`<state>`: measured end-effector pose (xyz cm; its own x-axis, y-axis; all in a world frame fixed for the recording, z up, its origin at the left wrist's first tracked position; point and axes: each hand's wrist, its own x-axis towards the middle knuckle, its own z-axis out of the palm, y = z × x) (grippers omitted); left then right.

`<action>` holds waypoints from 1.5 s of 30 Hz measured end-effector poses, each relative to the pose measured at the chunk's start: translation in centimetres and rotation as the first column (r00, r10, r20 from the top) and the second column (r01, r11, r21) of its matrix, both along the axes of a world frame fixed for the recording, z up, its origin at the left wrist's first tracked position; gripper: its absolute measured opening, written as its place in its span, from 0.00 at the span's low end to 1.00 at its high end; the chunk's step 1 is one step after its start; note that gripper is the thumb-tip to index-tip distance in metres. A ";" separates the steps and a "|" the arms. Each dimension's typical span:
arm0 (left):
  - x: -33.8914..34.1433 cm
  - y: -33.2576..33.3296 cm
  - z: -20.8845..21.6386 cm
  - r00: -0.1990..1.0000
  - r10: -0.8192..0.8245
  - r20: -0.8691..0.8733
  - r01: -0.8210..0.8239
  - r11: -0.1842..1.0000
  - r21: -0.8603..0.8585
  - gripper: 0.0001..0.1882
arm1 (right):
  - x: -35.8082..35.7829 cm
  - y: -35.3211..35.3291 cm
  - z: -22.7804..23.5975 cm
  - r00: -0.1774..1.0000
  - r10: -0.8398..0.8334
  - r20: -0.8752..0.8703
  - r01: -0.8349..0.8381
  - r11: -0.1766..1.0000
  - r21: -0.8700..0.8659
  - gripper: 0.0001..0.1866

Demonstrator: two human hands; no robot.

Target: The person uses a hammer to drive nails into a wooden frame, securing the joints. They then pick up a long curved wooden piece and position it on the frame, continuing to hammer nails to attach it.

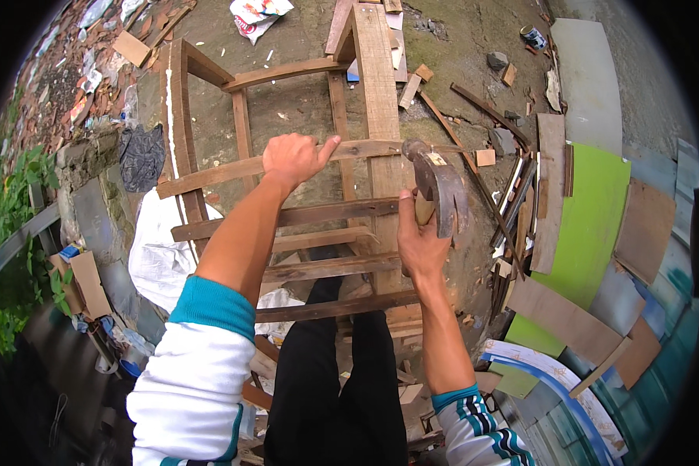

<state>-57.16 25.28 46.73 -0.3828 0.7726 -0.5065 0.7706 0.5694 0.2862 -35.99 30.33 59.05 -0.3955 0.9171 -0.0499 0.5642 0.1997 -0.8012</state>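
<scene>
A wooden frame [382,85] of rough posts and cross slats stands right in front of my legs. My left hand [293,159] is wrapped round the uppermost of the near slats [229,172], with the thumb pointing right. In my right hand [423,247] is a claw hammer [440,186], gripped by its wooden handle close beneath the rusty metal head. The head is beside the frame's right post, near that slat's right part. Several more slats [330,269] cross the frame below, nearer to me.
Scrap wood strips [474,182] lie to the right, beside a green panel [590,233] and other boards. A white sack [159,252] and a black plastic bag [141,159] are on the left. Rubble and litter [93,70] cover the far left ground. A can [533,36] lies at far right.
</scene>
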 end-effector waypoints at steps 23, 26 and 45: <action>-0.3 -0.1 -0.1 1.000 0.024 0.006 -0.024 1.000 -0.017 0.43 | -0.3 1.8 -2.4 0.968 -0.133 0.214 0.185 0.951 -0.248 0.18; -0.2 0.4 0.2 1.000 0.012 0.017 -0.011 0.998 -0.055 0.43 | 1.1 0.8 -3.7 0.994 -0.106 -0.002 0.106 0.992 -0.062 0.15; 0.2 0.1 -0.3 1.000 0.009 -0.007 -0.009 0.999 -0.034 0.43 | 7.7 3.0 -8.9 0.961 0.215 0.174 -0.240 0.961 0.135 0.06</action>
<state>-56.96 25.40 46.46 -0.3933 0.7511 -0.5302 0.7671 0.5859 0.2611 -28.31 33.34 50.11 -0.5932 0.8050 0.0060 0.6051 0.4508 -0.6562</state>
